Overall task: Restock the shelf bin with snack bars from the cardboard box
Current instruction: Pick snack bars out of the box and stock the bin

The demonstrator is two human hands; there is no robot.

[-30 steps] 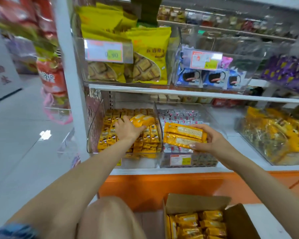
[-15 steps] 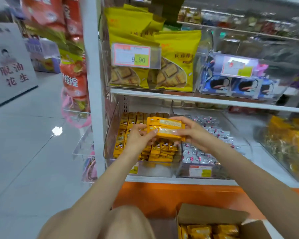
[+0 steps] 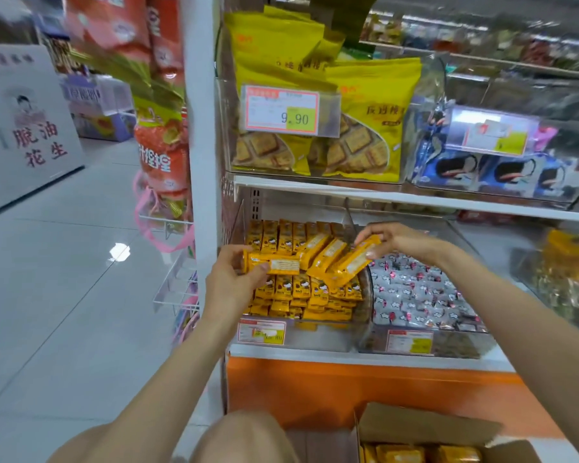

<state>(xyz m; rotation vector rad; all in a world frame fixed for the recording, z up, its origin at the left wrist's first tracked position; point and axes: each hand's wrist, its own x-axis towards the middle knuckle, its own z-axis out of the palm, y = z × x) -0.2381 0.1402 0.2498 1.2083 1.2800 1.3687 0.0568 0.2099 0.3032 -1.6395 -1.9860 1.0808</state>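
Both hands over the bin (image 3: 301,332), each holding bars.
My left grip (image 3: 229,285) pinches one bar (image 3: 274,264); my right grip (image 3: 386,240) clasps three bars (image 3: 335,259); box (image 3: 425,429) below, on tiled floor (image 3: 64,295).

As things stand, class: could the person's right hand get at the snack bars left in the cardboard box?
Probably not at once. The right hand is up at the shelf bin, gripping a snack bar. The cardboard box lies open below with nothing over it, so once freed, the way looks clear.

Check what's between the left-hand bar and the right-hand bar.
Head view: two loose orange snack bars tilt between the left hand's orange bar and the right hand's bar, above the clear bin.
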